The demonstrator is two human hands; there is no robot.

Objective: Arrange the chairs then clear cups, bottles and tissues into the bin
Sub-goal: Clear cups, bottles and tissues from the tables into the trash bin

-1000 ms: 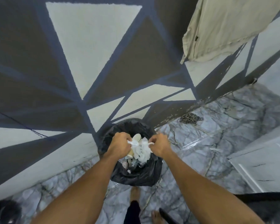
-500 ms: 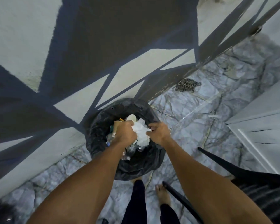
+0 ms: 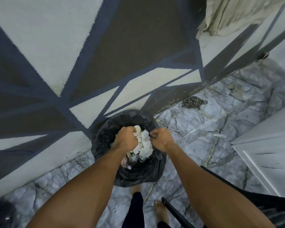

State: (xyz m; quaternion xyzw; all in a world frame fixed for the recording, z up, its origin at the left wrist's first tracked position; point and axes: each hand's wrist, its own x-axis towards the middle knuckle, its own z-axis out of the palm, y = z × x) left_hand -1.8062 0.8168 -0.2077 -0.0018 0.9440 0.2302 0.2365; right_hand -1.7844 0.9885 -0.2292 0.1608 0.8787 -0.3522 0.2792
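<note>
A bin (image 3: pixel 104 137) lined with a black bag stands on the marble floor against the painted wall. It holds crumpled white tissues (image 3: pixel 146 145), a paper cup (image 3: pixel 137 129) and clear plastic bottles (image 3: pixel 133 159). My left hand (image 3: pixel 126 139) is a fist pushed down into the rubbish, its fingers curled on the tissues right beside the cup. At the bin's right rim, my right hand (image 3: pixel 160 139) pinches a dark fold that looks like the liner's edge.
A black chair (image 3: pixel 179 214) pokes in at the lower right beside my bare foot (image 3: pixel 161 209). A chain (image 3: pixel 192 102) lies by the wall. A white panel (image 3: pixel 262 145) stands at right, a cloth (image 3: pixel 229 14) hangs above, and a dark object (image 3: pixel 2 214) sits bottom left.
The bundle of tissues and cup, held over the bin by both hands, has gone down into it. My right hand has shifted from the tissues to the bin's right rim.
</note>
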